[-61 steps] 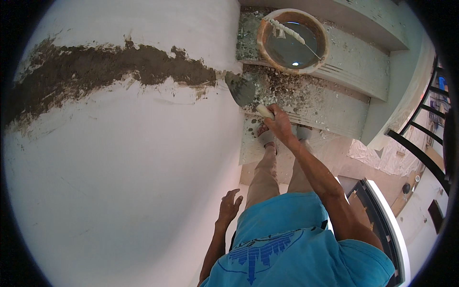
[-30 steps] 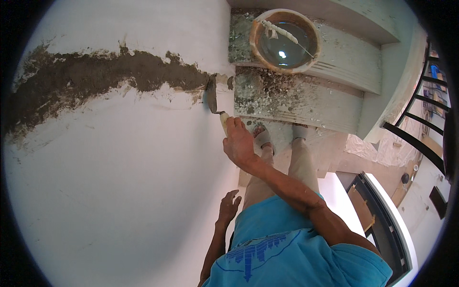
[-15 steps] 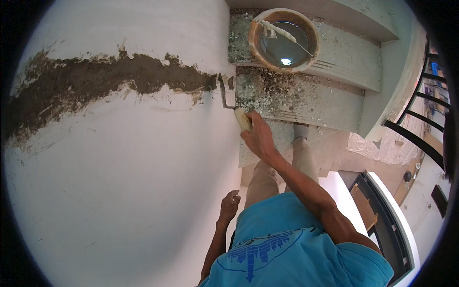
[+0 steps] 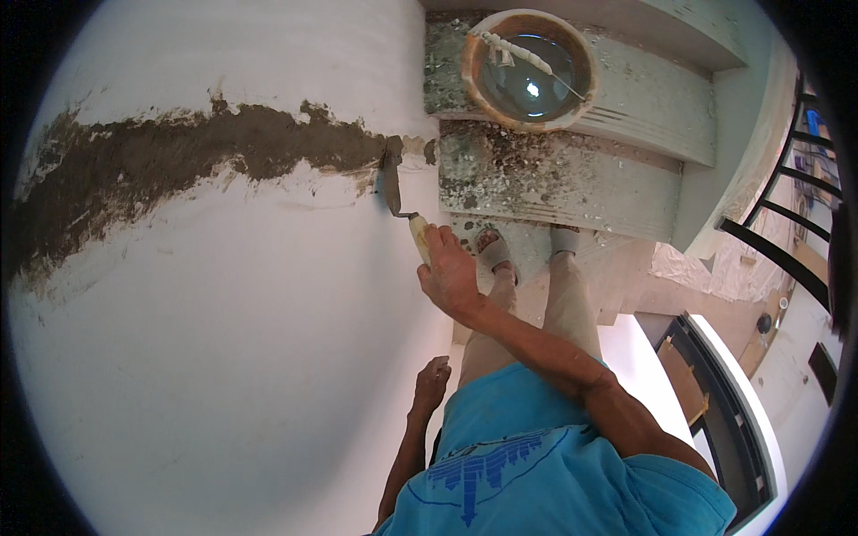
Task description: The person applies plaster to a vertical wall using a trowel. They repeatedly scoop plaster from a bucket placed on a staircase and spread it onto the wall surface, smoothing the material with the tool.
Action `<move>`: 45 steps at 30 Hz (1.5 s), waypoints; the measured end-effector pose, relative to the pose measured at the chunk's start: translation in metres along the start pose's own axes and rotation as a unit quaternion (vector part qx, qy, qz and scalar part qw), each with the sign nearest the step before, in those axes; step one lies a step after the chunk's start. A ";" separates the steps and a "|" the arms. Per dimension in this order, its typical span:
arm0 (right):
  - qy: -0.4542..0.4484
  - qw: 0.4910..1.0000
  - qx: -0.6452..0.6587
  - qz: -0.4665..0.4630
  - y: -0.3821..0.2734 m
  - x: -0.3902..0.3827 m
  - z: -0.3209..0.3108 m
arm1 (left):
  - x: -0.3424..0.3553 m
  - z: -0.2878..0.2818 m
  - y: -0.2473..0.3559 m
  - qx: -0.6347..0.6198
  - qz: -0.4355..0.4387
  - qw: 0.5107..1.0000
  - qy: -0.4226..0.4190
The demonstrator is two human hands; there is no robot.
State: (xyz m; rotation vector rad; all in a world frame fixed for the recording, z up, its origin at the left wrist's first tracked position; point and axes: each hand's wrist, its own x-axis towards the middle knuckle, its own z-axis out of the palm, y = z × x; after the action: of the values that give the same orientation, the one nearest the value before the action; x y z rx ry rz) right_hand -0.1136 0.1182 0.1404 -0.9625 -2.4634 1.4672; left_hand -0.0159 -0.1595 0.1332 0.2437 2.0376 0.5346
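Trowel (image 4: 392, 186) swung left, away from the stairs (image 4: 572, 192), to the right end of the mortar band (image 4: 268, 143) on the wall (image 4: 223, 339); so work resumes at that edge, I judge. My right hand (image 4: 451, 272) clamps its handle (image 4: 419, 239). Left hand (image 4: 433, 382) hangs beside the wall; whether its fingers are together, I cannot tell. Trowel shows near edge-on, load unreadable; right fingertips partly hidden.
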 end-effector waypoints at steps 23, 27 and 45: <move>0.032 0.978 0.188 0.088 0.028 0.006 0.007 | 0.003 -0.007 0.002 -0.026 -0.010 1.000 -0.005; 0.007 0.965 0.234 0.120 0.021 0.011 -0.005 | 0.004 -0.005 0.000 -0.034 -0.024 0.999 -0.007; -0.017 0.930 0.334 0.151 0.012 0.003 -0.039 | 0.008 -0.004 0.001 -0.053 -0.009 0.999 -0.002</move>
State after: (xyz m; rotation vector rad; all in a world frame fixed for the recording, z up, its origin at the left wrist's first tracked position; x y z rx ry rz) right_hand -0.0943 0.1532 0.1501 -1.1730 -1.6430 2.2114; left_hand -0.0240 -0.1564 0.1292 0.1627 1.9980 0.6295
